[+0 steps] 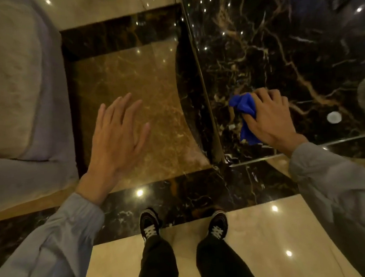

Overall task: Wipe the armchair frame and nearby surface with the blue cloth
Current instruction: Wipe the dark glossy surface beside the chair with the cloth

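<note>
My right hand (pixel 271 118) grips the bunched blue cloth (pixel 246 113) and presses it against a glossy black marble surface with gold veins (pixel 257 51) on the right. Part of the cloth hangs below my palm. My left hand (pixel 117 137) hovers open with fingers spread, over the brown marble floor panel (pixel 142 80), holding nothing. The pale upholstered armchair (pixel 14 90) fills the left side, its cushion and arm just left of my left hand. Its frame is not plainly visible.
A thin metal strip (pixel 205 88) edges the black marble surface. The floor has dark marble bands (pixel 181 195) and cream tiles (pixel 261 241). My two black shoes (pixel 150 225) stand on the tiles near the bottom. A small white round thing (pixel 334 117) shows on the marble at right.
</note>
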